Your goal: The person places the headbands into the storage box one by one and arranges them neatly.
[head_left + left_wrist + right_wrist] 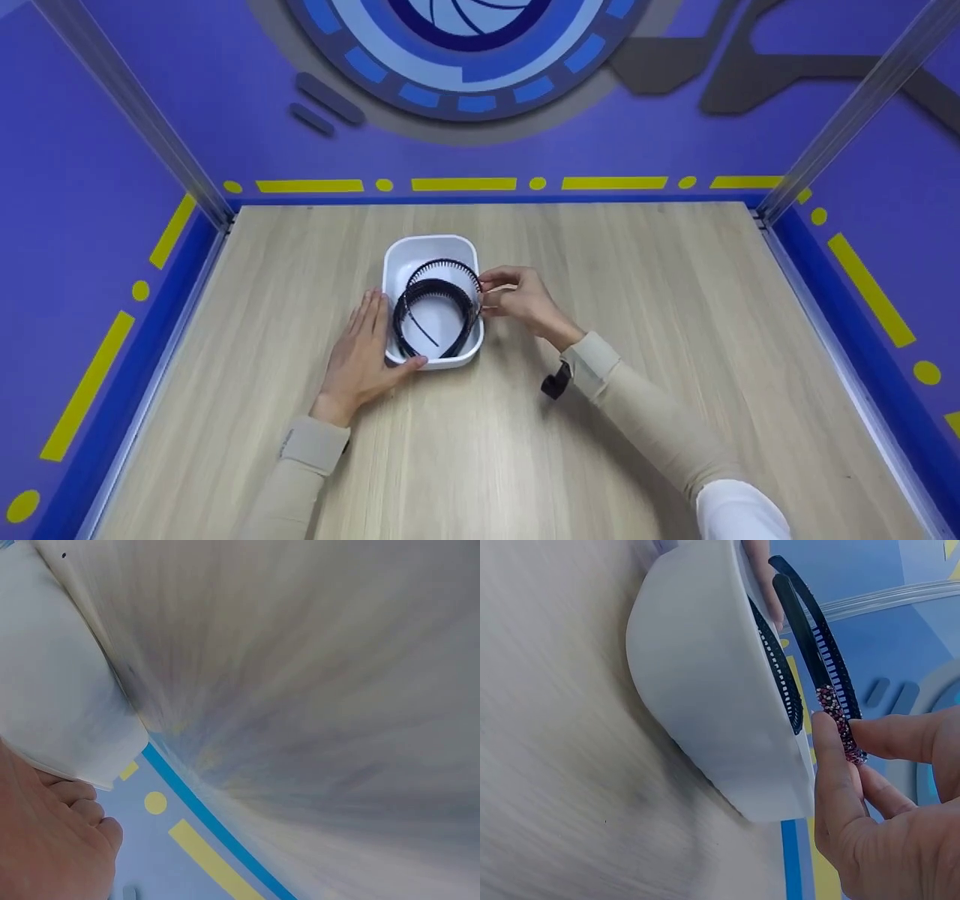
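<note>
A white rectangular tub (388,262) stands on the table with several black toothed headbands (431,286) stacked inside it. My left hand (358,367) lies against the tub's left wall, fingers straight, thumb touching the near rim. At the right rim, my right hand (529,300) pinches a headband (831,701) between thumb and fingers. The right wrist view shows reddish and pale sparkling stones on this headband where the fingertips grip it, and comb-like teeth. It leans above the rim, over the others. In the left wrist view, the left hand's curved fingers (82,802) meet the tub's outer wall (67,667).
The light wooden table (637,262) extends around the tub on all sides. Blue-purple panels with yellow marks (465,184) enclose it at the back, left and right. Metal posts (847,120) stand at the back corners. A black strap piece (556,381) hangs beside the right cuff.
</note>
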Available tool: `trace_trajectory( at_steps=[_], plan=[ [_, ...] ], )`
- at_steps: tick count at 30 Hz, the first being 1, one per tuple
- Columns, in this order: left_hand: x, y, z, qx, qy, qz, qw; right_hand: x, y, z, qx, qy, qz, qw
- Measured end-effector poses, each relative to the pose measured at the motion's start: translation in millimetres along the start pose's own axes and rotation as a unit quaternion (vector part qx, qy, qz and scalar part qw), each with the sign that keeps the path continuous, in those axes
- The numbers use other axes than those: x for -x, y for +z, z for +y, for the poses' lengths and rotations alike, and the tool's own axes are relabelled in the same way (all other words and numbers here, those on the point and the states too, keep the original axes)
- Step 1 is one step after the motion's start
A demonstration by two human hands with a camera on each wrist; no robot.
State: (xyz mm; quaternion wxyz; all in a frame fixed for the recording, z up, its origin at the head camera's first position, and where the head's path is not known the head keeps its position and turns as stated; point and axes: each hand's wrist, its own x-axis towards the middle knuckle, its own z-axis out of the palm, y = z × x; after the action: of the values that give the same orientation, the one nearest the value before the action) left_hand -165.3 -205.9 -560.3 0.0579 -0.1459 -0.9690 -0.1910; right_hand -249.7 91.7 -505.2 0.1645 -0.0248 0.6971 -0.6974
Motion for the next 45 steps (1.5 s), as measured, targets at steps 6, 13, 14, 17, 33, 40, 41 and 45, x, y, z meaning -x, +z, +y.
trace_trajectory(
  at_steps=[6, 13, 14, 17, 33, 40, 41, 45],
  plan=[
    [-0.8, -0.2, 0.0, -0.003, 0.003, -0.001, 1.0, 0, 6, 0, 0.001, -0.001, -0.002, 1.0],
    [-0.7, -0.1, 0.7, -0.006, 0.007, 0.008, 0.9999, 2, 16, 2, 0.008, -0.001, -0.006, 1.0],
    [-0.4, 0.1, 0.8, -0.005, 0.008, 0.009, 0.9999, 2, 17, 2, 0.01, -0.003, -0.005, 1.0],
    [0.3, 0.5, 1.0, -0.004, 0.007, 0.011, 0.9999, 2, 21, 4, 0.017, -0.008, -0.002, 1.0],
    [0.2, 0.3, 0.9, -0.006, -0.006, 0.001, 1.0, 3, 29, 4, 0.079, -0.043, 0.003, 0.996],
    [0.5, 0.2, 1.3, -0.009, -0.009, -0.005, 0.9999, 4, 29, 3, 0.143, -0.068, 0.012, 0.987],
    [0.5, 0.2, 1.4, -0.009, -0.01, -0.005, 0.9999, 4, 29, 2, 0.157, -0.074, 0.014, 0.985],
    [1.0, 0.1, 1.8, -0.007, -0.006, 0.003, 0.9999, 3, 28, 2, 0.197, -0.099, 0.017, 0.975]
  ],
)
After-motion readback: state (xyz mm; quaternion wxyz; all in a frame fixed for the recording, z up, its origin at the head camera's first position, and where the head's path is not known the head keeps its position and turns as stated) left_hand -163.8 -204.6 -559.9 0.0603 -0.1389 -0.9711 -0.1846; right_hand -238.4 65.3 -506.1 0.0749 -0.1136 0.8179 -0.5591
